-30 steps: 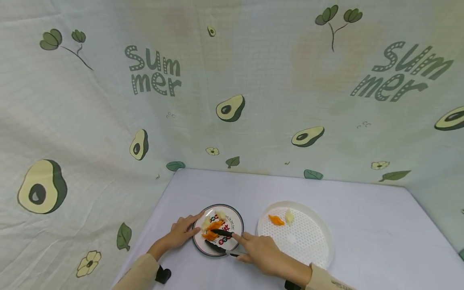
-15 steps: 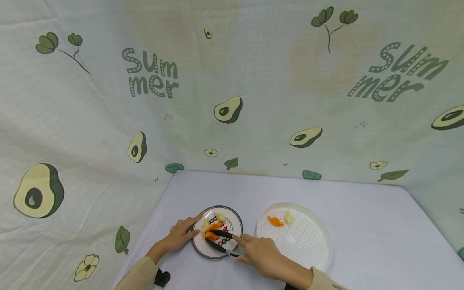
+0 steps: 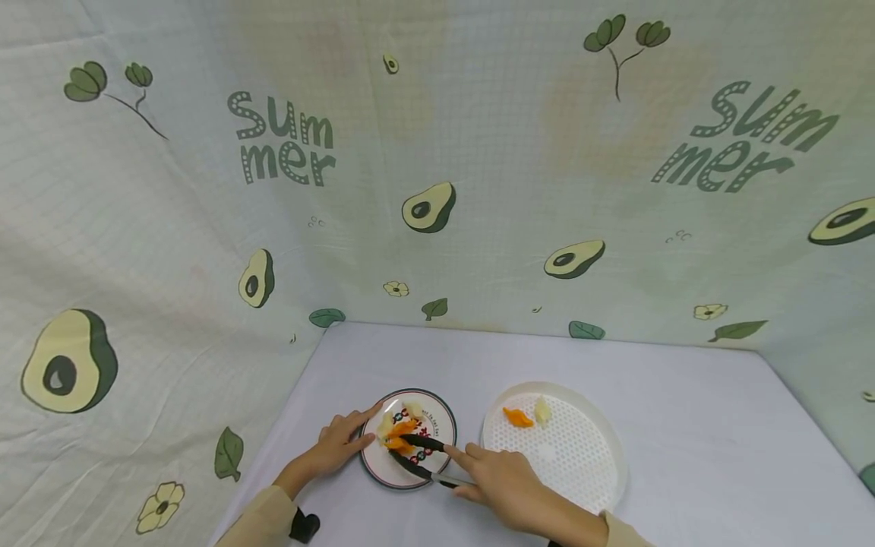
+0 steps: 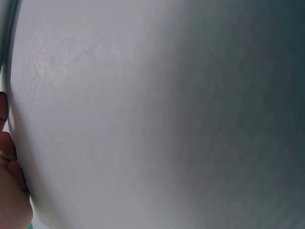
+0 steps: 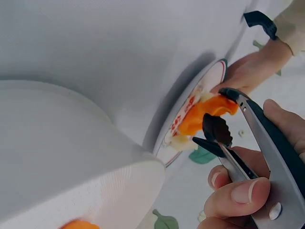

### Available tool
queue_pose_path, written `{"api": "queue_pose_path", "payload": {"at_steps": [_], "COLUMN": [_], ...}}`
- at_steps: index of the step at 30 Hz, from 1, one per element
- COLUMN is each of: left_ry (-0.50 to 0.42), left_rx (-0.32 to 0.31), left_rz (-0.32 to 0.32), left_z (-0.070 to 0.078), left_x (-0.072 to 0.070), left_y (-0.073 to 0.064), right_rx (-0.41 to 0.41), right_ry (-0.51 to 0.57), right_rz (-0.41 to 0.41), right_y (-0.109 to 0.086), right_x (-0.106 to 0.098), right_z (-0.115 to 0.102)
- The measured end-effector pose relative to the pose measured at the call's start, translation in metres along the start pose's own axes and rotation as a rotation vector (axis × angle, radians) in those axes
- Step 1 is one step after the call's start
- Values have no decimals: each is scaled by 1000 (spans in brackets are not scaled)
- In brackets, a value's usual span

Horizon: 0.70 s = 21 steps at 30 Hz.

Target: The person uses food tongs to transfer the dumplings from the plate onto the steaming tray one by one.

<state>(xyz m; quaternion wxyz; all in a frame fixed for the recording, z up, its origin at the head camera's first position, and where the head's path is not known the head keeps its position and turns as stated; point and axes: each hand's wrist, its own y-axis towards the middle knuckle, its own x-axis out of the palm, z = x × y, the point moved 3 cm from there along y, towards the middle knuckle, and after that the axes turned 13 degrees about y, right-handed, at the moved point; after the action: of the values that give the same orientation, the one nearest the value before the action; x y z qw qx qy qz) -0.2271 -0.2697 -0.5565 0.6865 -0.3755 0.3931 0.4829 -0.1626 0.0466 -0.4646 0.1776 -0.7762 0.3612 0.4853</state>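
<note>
In the head view my right hand (image 3: 509, 486) holds metal tongs (image 3: 437, 477) with black tips. The tips stand apart over the round patterned plate (image 3: 437, 403), beside orange crescent-shaped pieces (image 3: 399, 430). The right wrist view shows one black tip touching or very near an orange piece (image 5: 202, 114); whether it is gripped I cannot tell. Pale pieces (image 3: 413, 410) lie on the same plate. With its thumb and index finger spread along the plate's left rim, my left hand (image 3: 335, 444) rests there. Only some of its fingers (image 4: 8, 145) show in the left wrist view.
A larger white round tray (image 3: 615, 448) with a dimpled base stands right of the plate. It bears one orange piece (image 3: 518, 417) and one pale piece (image 3: 543, 411). Both dishes stand on a white tabletop (image 3: 690, 425), in front of a printed cloth backdrop (image 3: 506, 152).
My right hand and the tongs have shifted slightly right, and the tong tips stand a little closer together. My left hand stays at the plate's rim. The head view has moved a little.
</note>
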Motion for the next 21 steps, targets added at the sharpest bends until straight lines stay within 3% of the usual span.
{"api": "queue_pose_path", "payload": {"at_steps": [12,21], "left_ry": [11,15], "left_rx": [34,7], "left_rz": [16,-2], "left_z": [-1,-1], "left_x": [0,1], "left_y": [1,2], "right_rx": [46,91], "right_ry": [23,24], "right_rz": [29,61], "right_y": [-21,-42], "right_x": [-20,-35], "right_z": [5,19]}}
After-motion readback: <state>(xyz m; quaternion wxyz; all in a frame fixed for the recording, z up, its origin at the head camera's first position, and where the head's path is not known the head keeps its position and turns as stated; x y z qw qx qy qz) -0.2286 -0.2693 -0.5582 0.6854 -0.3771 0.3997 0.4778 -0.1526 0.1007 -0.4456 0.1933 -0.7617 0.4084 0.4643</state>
